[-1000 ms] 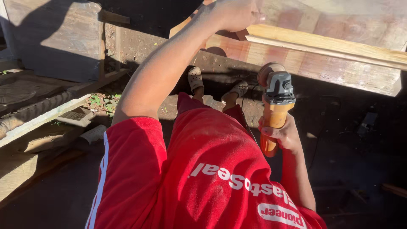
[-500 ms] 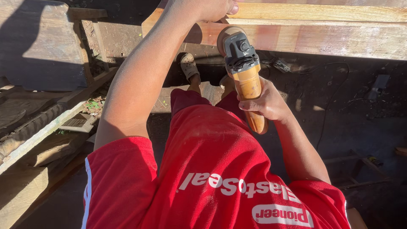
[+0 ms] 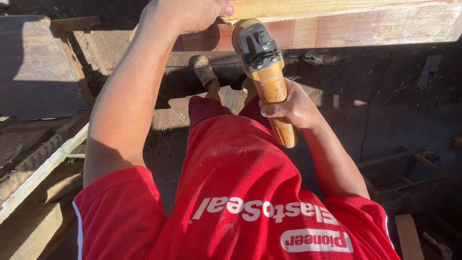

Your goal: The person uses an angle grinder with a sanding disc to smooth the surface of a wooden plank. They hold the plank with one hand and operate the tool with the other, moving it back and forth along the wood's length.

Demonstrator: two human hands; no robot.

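Note:
My right hand [image 3: 293,107] grips the yellow body of an angle grinder [image 3: 265,72], whose grey head and disc point up at the underside edge of a long wooden plank [image 3: 365,24] running across the top of the view. My left hand [image 3: 185,14] rests on the plank at the upper left, fingers curled over its edge, arm stretched out. I wear a red shirt and red shorts; one foot in a sandal [image 3: 204,71] stands on the dirt below.
Weathered boards and a ribbed metal bar [image 3: 33,159] lie at the left. A wooden frame [image 3: 404,168] sits in shadow at the right, a short board [image 3: 409,236] near the bottom right. Cables and a plug [image 3: 313,58] lie on the ground under the plank.
My right hand has lifted the grinder up and to the left, its head now close under the plank. The plank has shifted higher in view as my head tilted.

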